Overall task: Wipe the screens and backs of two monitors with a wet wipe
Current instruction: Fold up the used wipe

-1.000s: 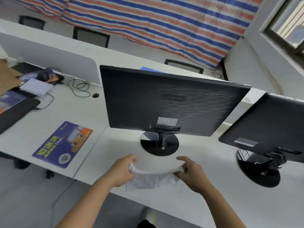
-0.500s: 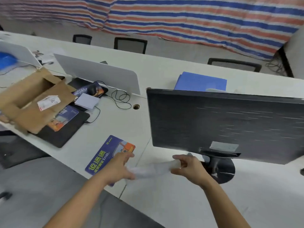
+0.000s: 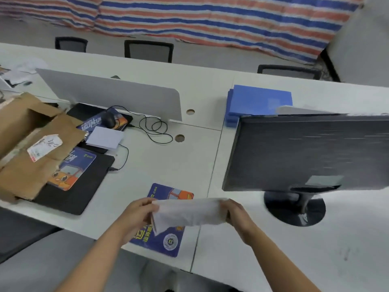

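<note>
You hold the wipe (image 3: pixel 189 213) stretched between both hands over the near part of the white table (image 3: pixel 168 161). Your left hand (image 3: pixel 136 216) pinches its left end, fingers curled round the corner. Your right hand (image 3: pixel 237 218) grips the right end, fingers closed on it. The wipe is a thin white sheet, creased and limp, pulled into a wide band with one corner drooping on the left. It hangs over a blue mouse pad (image 3: pixel 166 243), a flat rounded rectangle printed with an orange cartoon car.

To your right stands the monitor (image 3: pixel 311 152), its back toward you. It is a matte black panel with a fine streaked grain and a pale sticker low down, set on a glossy round base (image 3: pixel 294 209). The wipe is near the monitor's lower left corner but apart from it. Behind the monitor lies a stack of blue folders (image 3: pixel 259 100). On the left sits an open brown cardboard box (image 3: pixel 25 144).
</note>
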The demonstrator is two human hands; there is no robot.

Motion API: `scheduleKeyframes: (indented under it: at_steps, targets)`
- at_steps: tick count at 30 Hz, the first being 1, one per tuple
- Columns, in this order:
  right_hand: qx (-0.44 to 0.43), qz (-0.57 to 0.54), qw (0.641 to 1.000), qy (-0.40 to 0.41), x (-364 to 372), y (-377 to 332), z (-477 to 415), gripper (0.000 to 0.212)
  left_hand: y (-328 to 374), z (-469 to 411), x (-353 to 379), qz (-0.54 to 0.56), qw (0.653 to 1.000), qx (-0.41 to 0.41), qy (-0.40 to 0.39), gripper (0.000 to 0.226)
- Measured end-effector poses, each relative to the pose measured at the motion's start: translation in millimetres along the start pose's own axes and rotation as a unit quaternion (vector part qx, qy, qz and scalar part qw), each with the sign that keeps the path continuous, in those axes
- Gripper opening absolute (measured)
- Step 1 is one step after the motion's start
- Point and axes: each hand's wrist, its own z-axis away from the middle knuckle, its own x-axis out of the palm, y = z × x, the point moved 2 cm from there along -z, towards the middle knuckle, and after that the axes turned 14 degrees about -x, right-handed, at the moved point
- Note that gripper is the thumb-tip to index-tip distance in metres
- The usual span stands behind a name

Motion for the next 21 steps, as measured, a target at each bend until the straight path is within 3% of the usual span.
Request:
scheduleKeyframes:
  at_steps: [3,6,13,21]
  targets:
    - [0.032,0.012,0.993,0.109,43.6,9.7,2.1,0.033,-7.0,-24.5,-17.5,0.007,1.0,-0.004,0.004,0.017]
    - [0.047,0.08,0.981,0.169,76.0,22.6,0.8,0.038,-19.7,-44.6,-30.5,-0.008,1.0,0.0,0.025,0.016]
    - [0.087,0.131,0.962,0.222,92.2,51.6,6.3,0.043,-46.3,-88.4,-35.6,-0.044,0.997,-0.033,0.051,0.016]
    - [0.041,0.251,0.92,0.297,96.9,19.7,11.6,0.033,-45.4,-117.3,-23.3,-0.041,0.996,-0.077,0.021,0.018]
